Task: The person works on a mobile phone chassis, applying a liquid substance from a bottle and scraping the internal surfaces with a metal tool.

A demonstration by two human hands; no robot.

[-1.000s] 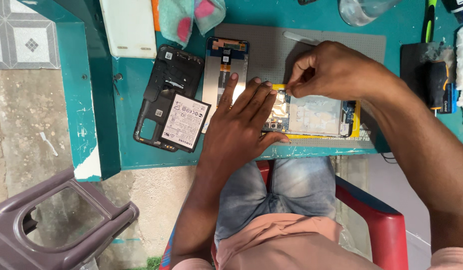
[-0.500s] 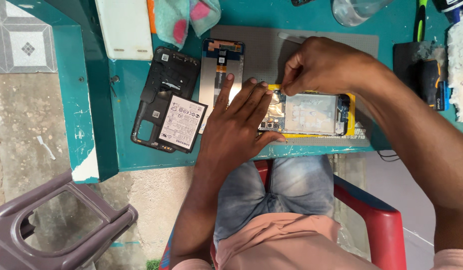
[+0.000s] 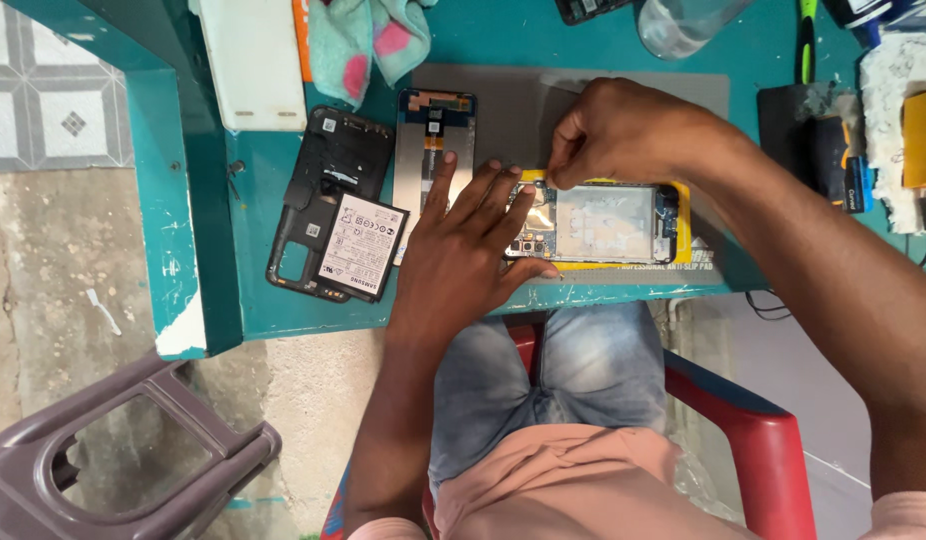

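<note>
Opened phone (image 3: 603, 222) lies under our hands on the grey mat (image 3: 503, 110), long axis left-right. Left hand (image 3: 463, 250) flat, fingers spread, pinning its left end. Right hand (image 3: 623, 130) pinched shut at its upper-left corner; what it grips we cannot tell. Battery (image 3: 361, 245), back cover (image 3: 328, 170) further left.

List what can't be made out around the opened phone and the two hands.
- Head view: whatever the right hand pinches is hidden by its own curled fingers.
- The left end of the opened phone is covered by the left hand.
- The small parts on the phone's board are too small to tell apart.
- The clear bottle is cut off by the top edge.
</note>
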